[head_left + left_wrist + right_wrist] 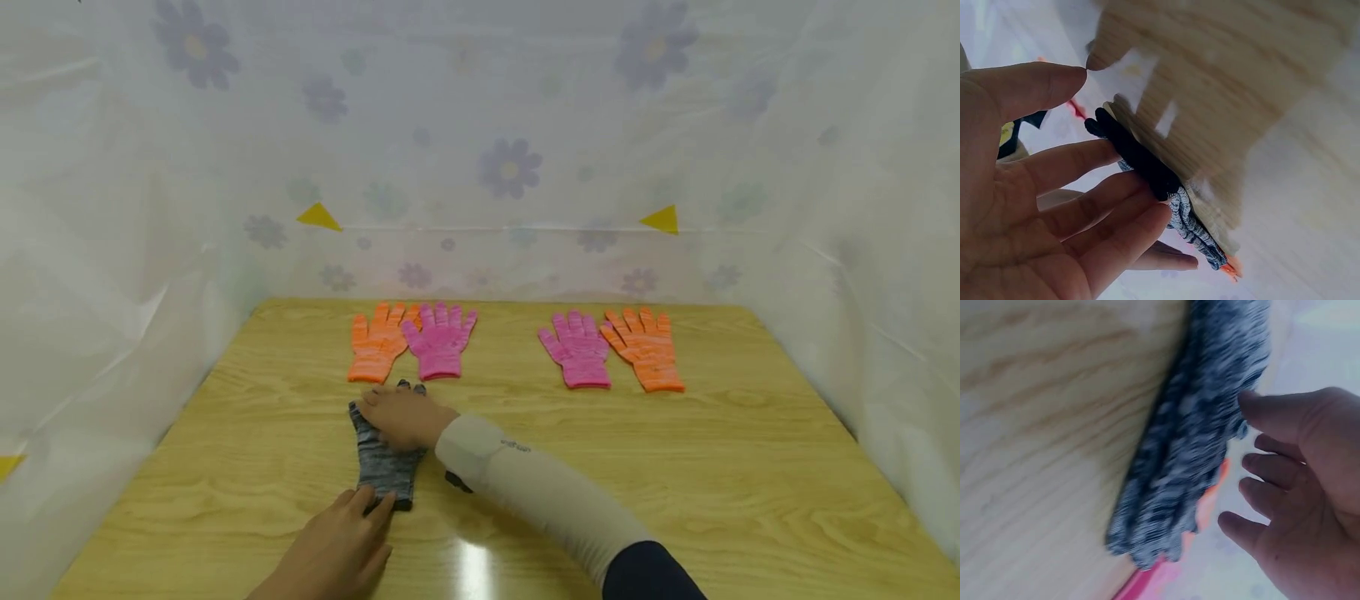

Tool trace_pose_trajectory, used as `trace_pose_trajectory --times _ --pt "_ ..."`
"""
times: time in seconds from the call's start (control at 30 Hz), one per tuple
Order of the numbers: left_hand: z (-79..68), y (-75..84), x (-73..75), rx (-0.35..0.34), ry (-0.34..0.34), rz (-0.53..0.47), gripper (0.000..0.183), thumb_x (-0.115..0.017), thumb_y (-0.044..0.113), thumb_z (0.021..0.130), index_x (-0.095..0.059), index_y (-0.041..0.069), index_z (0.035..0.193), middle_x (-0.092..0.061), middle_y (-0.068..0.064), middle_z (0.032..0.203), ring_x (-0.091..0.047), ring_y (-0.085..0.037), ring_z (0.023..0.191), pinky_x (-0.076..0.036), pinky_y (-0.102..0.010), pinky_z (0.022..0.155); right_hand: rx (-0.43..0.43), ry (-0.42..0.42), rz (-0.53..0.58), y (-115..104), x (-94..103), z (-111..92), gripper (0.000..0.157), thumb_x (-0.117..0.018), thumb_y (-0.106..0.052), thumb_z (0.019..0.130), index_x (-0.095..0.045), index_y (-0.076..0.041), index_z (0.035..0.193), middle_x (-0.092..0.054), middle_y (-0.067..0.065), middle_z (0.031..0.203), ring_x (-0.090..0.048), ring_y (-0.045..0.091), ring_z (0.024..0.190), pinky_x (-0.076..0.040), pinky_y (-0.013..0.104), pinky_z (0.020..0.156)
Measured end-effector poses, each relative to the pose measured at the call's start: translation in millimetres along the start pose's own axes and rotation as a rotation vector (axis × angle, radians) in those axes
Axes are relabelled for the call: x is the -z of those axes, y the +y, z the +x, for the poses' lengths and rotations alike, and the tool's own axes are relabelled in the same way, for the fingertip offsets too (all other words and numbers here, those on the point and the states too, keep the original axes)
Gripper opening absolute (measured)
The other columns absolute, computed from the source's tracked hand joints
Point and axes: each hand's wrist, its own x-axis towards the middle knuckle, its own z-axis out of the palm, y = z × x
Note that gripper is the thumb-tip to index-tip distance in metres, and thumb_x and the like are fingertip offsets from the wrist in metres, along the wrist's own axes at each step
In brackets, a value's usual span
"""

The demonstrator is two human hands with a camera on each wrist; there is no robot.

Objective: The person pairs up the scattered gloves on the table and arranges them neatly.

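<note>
A grey-and-black knit glove [386,473] lies flat on the table, its fingers pointing away and its dark cuff toward me. My right hand [405,417] reaches across and lies over the glove's finger end, hiding part of it. In the right wrist view the right hand [1310,481] has loosely bent fingers, its thumb tip at the knit glove [1179,450]. By the cuff is my left hand [337,537]. The left wrist view shows the left hand [1066,212] with relaxed, spread fingers, some touching the black cuff [1147,162].
At the back left, an orange glove [375,346] overlaps a pink glove [441,343]. Another pink glove [577,352] and orange glove [647,350] lie at the back right. White flowered sheeting [510,100] encloses the wooden table [735,467].
</note>
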Motion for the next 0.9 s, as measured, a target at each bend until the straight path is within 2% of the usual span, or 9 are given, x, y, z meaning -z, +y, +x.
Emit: trace_pose_trajectory --times 0.13,0.27,0.37,0.53,0.67,0.8,0.9 --pt "0.0 0.5 0.7 0.01 -0.01 0.0 0.052 -0.073 0.033 0.078 -0.067 -0.001 0.117 -0.057 -0.007 0.095 -0.055 -0.018 0.077 -0.051 -0.029 0.058 0.057 -0.056 0.032 -8 0.7 -4 0.057 -0.05 -0.024 0.1 -0.028 -0.021 0.152 -0.023 -0.006 0.157 -0.021 0.008 0.144 -0.026 0.023 0.113" --pt "1.0 1.4 1.6 0.023 -0.033 -0.003 0.052 -0.073 0.034 0.079 -0.067 0.0 0.118 -0.058 -0.008 0.097 -0.056 -0.019 0.079 -0.052 -0.031 0.059 0.04 -0.145 0.103 -11 -2.5 -7 0.06 -0.046 -0.026 0.101 -0.018 -0.024 0.154 -0.01 -0.008 0.16 -0.01 0.008 0.146 -0.019 0.022 0.115" --pt "0.9 2.3 1.7 0.03 -0.043 -0.012 0.053 -0.072 0.034 0.08 -0.066 0.0 0.119 -0.058 -0.009 0.099 -0.057 -0.019 0.079 -0.052 -0.03 0.058 0.038 -0.173 0.12 -12 -5.7 -6 0.061 -0.041 -0.028 0.103 -0.01 -0.026 0.155 -0.002 -0.007 0.161 -0.003 0.009 0.147 -0.014 0.024 0.117" --pt "1.1 1.0 2.7 0.043 -0.072 -0.017 0.053 -0.073 0.035 0.08 -0.066 -0.001 0.119 -0.058 -0.009 0.099 -0.058 -0.021 0.082 -0.054 -0.033 0.061 0.047 -0.179 0.105 -13 -8.4 -3 0.062 -0.037 -0.032 0.103 -0.004 -0.027 0.155 0.002 -0.004 0.162 0.001 0.012 0.147 -0.012 0.027 0.118" --pt "0.7 -0.6 3.9 0.062 -0.092 -0.031 0.053 -0.073 0.034 0.079 -0.066 -0.001 0.118 -0.057 -0.008 0.098 -0.058 -0.021 0.083 -0.054 -0.035 0.063 0.026 -0.134 0.132 -14 -5.9 -3 0.063 -0.04 -0.029 0.102 -0.006 -0.027 0.155 -0.001 -0.003 0.162 -0.001 0.013 0.147 -0.014 0.029 0.118" --pt "0.5 0.3 4.5 0.06 -0.094 -0.049 0.053 -0.073 0.034 0.08 -0.065 -0.002 0.119 -0.057 -0.007 0.097 -0.056 -0.019 0.082 -0.052 -0.033 0.061 -0.058 -0.085 0.17 -16 -3.7 -18 0.064 -0.045 -0.029 0.101 -0.011 -0.026 0.155 -0.01 -0.002 0.161 -0.008 0.015 0.147 -0.019 0.03 0.117" --pt "1.0 2.2 4.0 0.063 -0.092 -0.056 0.053 -0.073 0.034 0.08 -0.065 -0.001 0.119 -0.057 -0.006 0.097 -0.056 -0.019 0.082 -0.052 -0.033 0.061 -0.117 -0.097 0.183 -18 -4.0 -34 0.062 -0.046 -0.033 0.101 -0.016 -0.026 0.154 -0.014 -0.002 0.16 -0.013 0.016 0.147 -0.022 0.031 0.116"
